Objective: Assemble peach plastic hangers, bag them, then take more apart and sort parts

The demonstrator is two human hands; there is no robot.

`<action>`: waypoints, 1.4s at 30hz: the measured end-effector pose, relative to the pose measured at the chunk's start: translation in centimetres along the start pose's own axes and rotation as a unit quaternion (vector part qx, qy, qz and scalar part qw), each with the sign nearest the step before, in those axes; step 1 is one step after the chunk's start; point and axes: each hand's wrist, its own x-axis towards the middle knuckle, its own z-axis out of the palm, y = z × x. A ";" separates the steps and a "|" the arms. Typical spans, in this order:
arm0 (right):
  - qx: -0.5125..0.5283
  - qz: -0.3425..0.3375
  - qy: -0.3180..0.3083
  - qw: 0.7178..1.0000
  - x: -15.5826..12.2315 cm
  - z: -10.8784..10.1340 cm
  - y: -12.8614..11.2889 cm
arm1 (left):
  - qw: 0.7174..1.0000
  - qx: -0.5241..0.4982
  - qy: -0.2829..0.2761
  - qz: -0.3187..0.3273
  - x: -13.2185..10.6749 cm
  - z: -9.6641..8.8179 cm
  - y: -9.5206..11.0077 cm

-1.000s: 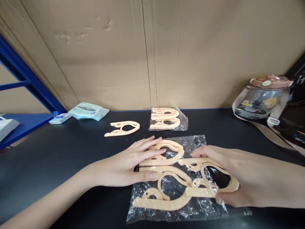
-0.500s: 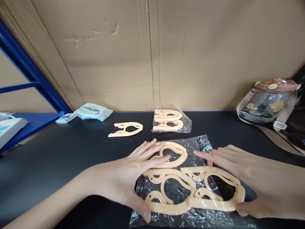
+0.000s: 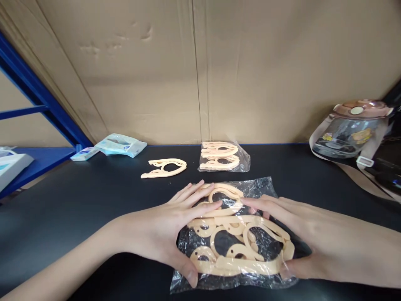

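On the black table lies a clear plastic bag [image 3: 260, 189] of beige folding clothes hangers. One folded hanger [image 3: 232, 213] is at the top of the bag. Below it, two more overlap, the right-hand hanger [image 3: 250, 265] lying partly over the left-hand hanger [image 3: 205, 229]. My left hand [image 3: 159, 225] is spread open over the bag's left side, fingers on the top hanger and thumb at the lower left. My right hand [image 3: 300, 230] rests at the right end, fingers stretched and apart, thumb against the lower right hanger, index fingertip by the top one.
Farther back lie a loose beige hanger [image 3: 166, 168] and a smaller bag of hangers [image 3: 221, 156]. Pale blue packets [image 3: 120, 145] are at the back left, beside a blue metal frame [image 3: 62, 113]. A clear strapped water bottle [image 3: 347, 131] stands at right, before the cardboard wall [image 3: 140, 83].
My right hand has moved left, and the right-hand hanger has slid with it over the left-hand one. The bag's right side is drawn in. My left hand stays nearly in place.
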 end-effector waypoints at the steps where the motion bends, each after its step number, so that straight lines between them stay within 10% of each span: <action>1: 0.016 -0.005 -0.027 0.999 0.2 -0.4 0.2 | 1.000 -0.002 -0.001 0.000 0.0 -0.1 0.0; 13: 0.078 0.078 -0.135 0.985 0.5 -1.9 0.6 | 0.996 -0.052 -0.015 0.066 -0.8 -1.4 -1.5; 34: 0.144 0.040 -0.107 0.983 2.0 0.2 -0.3 | 0.995 -0.058 -0.027 0.072 -1.0 -1.8 -1.5; 42: 0.153 0.029 -0.108 0.982 2.2 0.2 -0.4 | 0.993 -0.010 0.075 0.092 -0.5 -1.6 -2.1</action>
